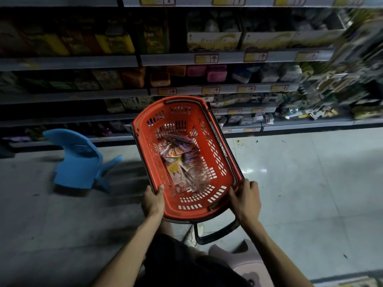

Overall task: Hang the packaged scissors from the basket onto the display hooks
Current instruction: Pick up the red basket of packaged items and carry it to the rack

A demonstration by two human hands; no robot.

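A red plastic basket (145, 123) with black handles is held in front of me above the floor. Inside it lies a pile of packaged scissors (180, 162) in purple and orange card packs. My left hand (153, 200) grips the basket's near left rim, thumb inside. On the near right corner my right hand (246, 200) grips the rim with curled fingers. Hanging goods on display hooks (323, 94) show blurred at the right of the shelving.
Store shelves (186, 59) with boxes and price tags fill the top half. A small blue plastic chair (78, 160) lies tipped on the floor at left. Pale tiled floor (300, 172) spreads right of the basket. A pink stool (244, 259) sits below me.
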